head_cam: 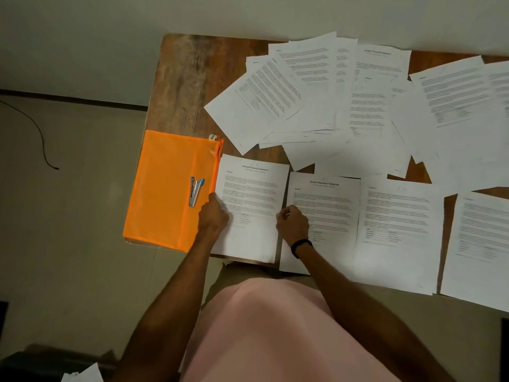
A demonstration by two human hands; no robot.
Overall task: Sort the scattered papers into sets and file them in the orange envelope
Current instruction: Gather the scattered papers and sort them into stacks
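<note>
On orange envelope (162,194): stapler (195,192), apparently; papers (303,92) overlap across table (187,78).

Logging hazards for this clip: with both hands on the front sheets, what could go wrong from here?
1. The front sheets right of the Education Transcript page hang over the table at its near edge; a nudge could slide them off.
2. The stapler lies on the orange envelope at the table's corner; lifting the envelope may tip it onto the floor.
3. The far pile overlaps heavily, so sets may get mixed.
</note>
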